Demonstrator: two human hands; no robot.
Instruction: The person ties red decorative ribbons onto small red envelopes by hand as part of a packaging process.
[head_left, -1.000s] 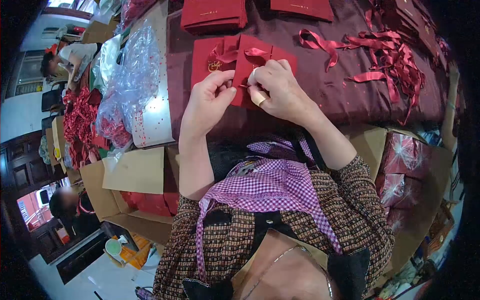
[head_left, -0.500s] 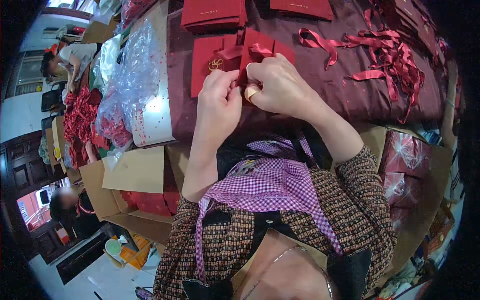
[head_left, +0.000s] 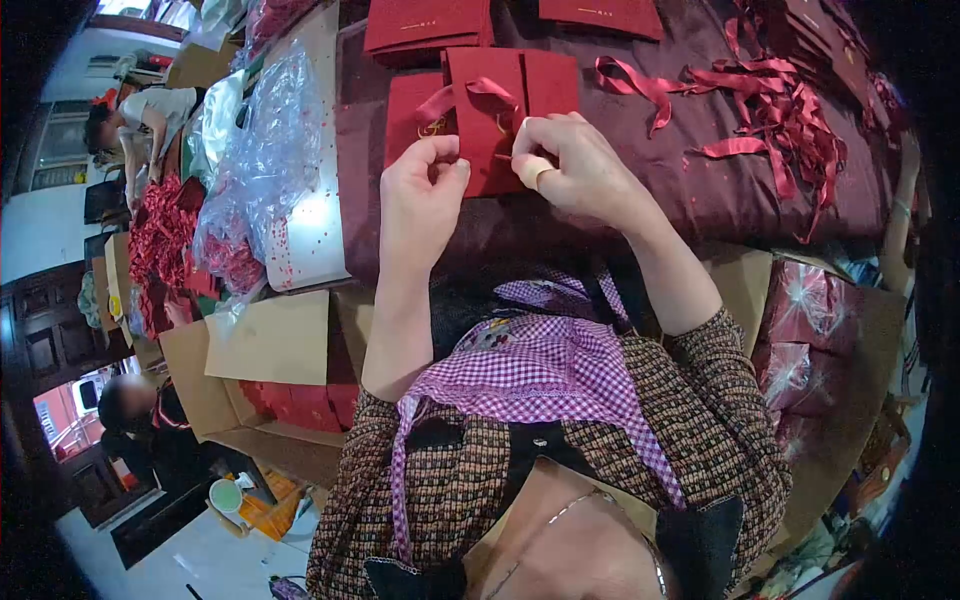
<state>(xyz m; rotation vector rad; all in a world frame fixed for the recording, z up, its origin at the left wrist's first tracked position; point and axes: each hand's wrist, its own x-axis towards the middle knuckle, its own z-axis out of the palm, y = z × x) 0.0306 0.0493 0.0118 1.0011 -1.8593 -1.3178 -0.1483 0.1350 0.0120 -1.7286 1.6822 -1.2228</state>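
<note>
A flat red paper piece [head_left: 482, 150] with gold print lies in front of me on the dark cloth, over other red pieces. A red ribbon [head_left: 492, 92] crosses its upper part. At its lower left edge is my left hand [head_left: 425, 195], closed, thumb bent against the curled forefinger; what it grips is hidden. My right hand [head_left: 580, 165], wearing a ring, is closed at the right side, with a narrow red ribbon end showing by its fingertips. The hands are apart, on either side of the piece.
Loose red ribbons [head_left: 790, 130] lie to the right on the cloth. Two stacks of red pieces [head_left: 430, 28] stand farther back. Clear plastic wrap [head_left: 270, 150] is at left. Below are open cardboard boxes [head_left: 265, 345] with red contents. Two other people are at far left.
My hands were close together over the red piece and have moved apart sideways. The red piece now lies flatter, with more of its front showing between my hands.
</note>
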